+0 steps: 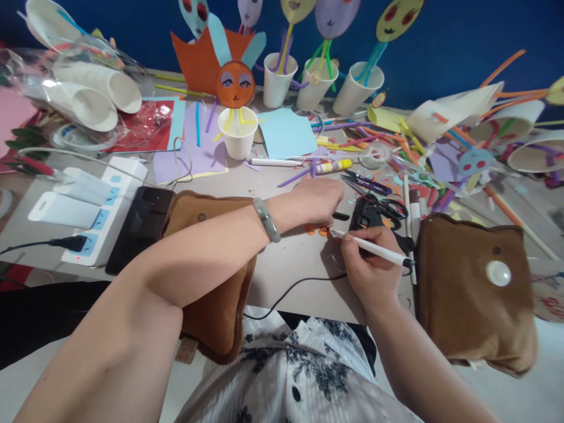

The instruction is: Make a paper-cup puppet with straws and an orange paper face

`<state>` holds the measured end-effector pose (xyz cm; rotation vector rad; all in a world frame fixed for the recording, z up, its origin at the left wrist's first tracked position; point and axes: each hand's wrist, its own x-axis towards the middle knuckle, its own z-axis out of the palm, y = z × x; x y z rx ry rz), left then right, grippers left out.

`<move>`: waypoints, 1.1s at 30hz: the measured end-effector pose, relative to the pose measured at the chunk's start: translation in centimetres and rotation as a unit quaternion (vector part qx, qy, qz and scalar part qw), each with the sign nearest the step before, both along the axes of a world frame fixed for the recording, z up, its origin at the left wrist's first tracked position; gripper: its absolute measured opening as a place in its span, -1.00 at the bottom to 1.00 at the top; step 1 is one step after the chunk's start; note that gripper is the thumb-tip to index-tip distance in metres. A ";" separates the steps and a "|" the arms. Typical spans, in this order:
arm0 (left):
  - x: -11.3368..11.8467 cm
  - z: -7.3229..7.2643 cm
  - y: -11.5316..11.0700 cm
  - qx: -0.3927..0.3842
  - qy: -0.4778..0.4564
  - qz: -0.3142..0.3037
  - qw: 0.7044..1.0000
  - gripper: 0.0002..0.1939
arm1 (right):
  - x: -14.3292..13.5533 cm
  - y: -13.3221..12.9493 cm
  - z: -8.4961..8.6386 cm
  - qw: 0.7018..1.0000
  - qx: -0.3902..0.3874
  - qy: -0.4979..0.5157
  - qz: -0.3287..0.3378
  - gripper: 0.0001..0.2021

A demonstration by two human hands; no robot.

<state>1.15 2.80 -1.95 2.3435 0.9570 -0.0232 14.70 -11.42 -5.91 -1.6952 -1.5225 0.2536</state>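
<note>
My left hand (319, 200) reaches across the table with its fingers curled down. Its fingertips press at the edge of a small orange paper circle (324, 231) with dark marks drawn on it. A second orange circle (310, 230) lies just left of it. In my right hand (374, 267) is a white marker pen (381, 251), held in a writing grip, its tip beside the right-hand circle. A short black piece (341, 217) shows next to my left fingers; whether they hold it is hidden. Behind the right hand lies a black glue gun (366, 212).
Brown plush warmers (467, 294) flank the work spot. A power strip (126, 176) and black phone (143, 226) are at left. An orange rabbit puppet (235, 84) stands in a paper cup (239, 141). Scissors (392, 208), a craft knife (368, 183) and pipe cleaners lie at right.
</note>
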 end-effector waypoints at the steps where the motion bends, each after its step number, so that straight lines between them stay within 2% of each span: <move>1: 0.1 -0.1 0.0 0.001 0.000 0.000 1.000 -0.84 | 0.0 0.0 0.0 1.000 0.002 0.001 0.000 -0.84; 16: 0.1 0.0 -0.1 -0.018 -0.001 0.009 1.000 -0.82 | 0.2 0.0 -0.2 1.000 0.008 0.000 -0.005 -0.89; 28: -0.3 0.5 -0.2 -0.006 -0.003 0.001 1.000 -0.89 | -0.1 0.0 0.0 0.999 -0.031 0.020 -0.019 -0.87; 33: -0.3 0.8 -0.3 -0.021 -0.007 0.004 1.000 -0.87 | 0.5 -0.2 -0.5 0.999 0.010 0.015 -0.033 -0.90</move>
